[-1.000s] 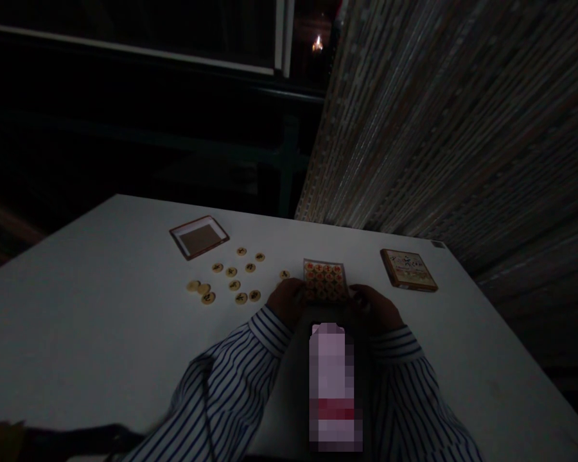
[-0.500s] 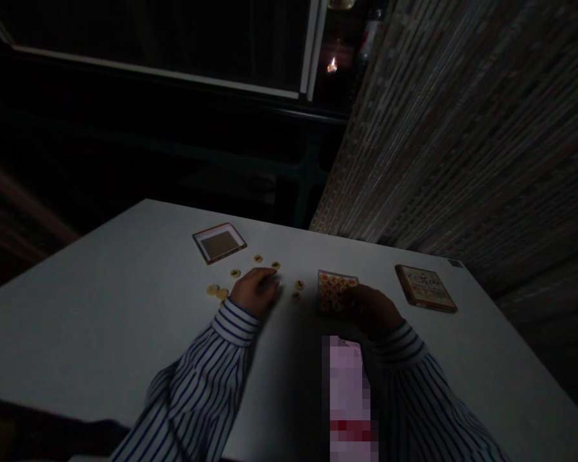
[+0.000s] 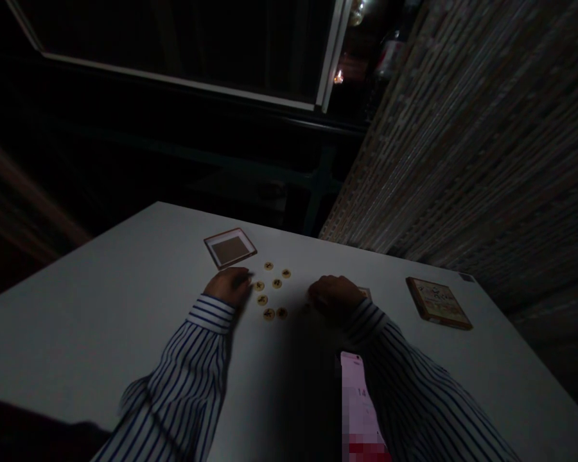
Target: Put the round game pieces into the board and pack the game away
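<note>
Seven round pieces (image 3: 277, 283), their dark characters too small to read, lie on the bench (image 3: 125, 289) between a curled left hand (image 3: 228, 287) and right hand (image 3: 334, 295), what either grip holds impossible to tell, the right now hiding most of the tray (image 3: 367, 292) exposed half a second ago, beside a partly pixelated phone (image 3: 352, 368) showing "14."

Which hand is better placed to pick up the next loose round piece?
Likely the left hand: it sits close beside the nearest loose piece, while a wider gap separates the right hand from the loose pieces.
</note>
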Action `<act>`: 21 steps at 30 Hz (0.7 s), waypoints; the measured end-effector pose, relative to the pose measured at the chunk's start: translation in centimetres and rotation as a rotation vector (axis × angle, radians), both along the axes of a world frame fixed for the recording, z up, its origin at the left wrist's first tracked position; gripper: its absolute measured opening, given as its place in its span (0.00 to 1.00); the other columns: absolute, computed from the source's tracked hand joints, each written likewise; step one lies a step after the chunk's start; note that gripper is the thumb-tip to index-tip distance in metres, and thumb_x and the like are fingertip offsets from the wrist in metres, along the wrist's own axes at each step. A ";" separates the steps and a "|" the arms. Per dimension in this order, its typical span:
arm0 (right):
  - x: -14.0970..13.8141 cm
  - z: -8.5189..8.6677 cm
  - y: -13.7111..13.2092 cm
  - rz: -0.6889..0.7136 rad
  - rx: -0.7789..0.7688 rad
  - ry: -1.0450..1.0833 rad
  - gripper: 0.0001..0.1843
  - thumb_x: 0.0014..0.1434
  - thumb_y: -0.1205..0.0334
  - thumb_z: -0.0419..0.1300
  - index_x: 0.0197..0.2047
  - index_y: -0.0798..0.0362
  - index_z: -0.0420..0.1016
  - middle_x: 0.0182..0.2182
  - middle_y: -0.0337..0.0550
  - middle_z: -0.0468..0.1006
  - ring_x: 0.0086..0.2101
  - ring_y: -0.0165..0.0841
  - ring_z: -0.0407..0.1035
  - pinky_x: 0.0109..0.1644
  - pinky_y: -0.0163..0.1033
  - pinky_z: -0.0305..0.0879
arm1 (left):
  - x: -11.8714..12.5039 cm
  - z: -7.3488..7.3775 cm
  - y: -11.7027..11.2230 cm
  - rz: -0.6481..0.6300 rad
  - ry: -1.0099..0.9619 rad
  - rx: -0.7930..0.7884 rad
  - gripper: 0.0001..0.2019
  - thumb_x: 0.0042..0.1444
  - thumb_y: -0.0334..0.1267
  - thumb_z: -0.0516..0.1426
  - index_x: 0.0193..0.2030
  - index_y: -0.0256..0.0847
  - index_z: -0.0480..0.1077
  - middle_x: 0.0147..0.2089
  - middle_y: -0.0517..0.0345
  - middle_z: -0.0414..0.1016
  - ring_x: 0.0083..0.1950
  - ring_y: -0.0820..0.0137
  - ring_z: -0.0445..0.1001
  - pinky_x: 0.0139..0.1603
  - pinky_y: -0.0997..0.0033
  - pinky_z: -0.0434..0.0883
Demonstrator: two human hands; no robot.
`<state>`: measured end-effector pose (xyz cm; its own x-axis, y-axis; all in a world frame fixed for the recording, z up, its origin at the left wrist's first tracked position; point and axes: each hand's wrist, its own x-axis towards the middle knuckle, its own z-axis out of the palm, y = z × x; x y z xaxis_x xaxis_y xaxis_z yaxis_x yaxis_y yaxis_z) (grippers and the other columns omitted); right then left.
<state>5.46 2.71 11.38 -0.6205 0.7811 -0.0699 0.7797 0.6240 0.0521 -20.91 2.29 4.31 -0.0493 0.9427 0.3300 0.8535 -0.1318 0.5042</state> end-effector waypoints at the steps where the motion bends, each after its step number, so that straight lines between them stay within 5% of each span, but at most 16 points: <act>1: -0.6 0.0 0.2 0.018 -0.013 -0.011 0.14 0.55 0.58 0.49 0.41 0.50 0.70 0.39 0.45 0.73 0.38 0.34 0.67 0.39 0.37 0.57 | -0.1 -0.2 0.2 -0.024 0.014 -0.012 0.14 0.48 0.39 0.51 0.40 0.39 0.71 0.42 0.51 0.75 0.44 0.63 0.72 0.46 0.63 0.69; 10: -5.2 -0.9 2.0 0.100 -0.013 -0.068 0.16 0.55 0.57 0.48 0.45 0.49 0.69 0.41 0.46 0.73 0.42 0.37 0.66 0.41 0.42 0.58 | -0.3 -1.3 1.3 -0.081 0.135 -0.125 0.18 0.46 0.34 0.51 0.45 0.39 0.70 0.46 0.50 0.73 0.47 0.63 0.70 0.50 0.64 0.66; 21: -7.8 -1.6 2.2 0.160 0.000 -0.086 0.15 0.55 0.58 0.49 0.44 0.50 0.68 0.40 0.47 0.72 0.41 0.38 0.66 0.41 0.44 0.59 | 0.3 -1.9 1.5 0.042 0.221 -0.139 0.16 0.47 0.35 0.52 0.44 0.42 0.69 0.43 0.52 0.75 0.45 0.62 0.71 0.46 0.64 0.67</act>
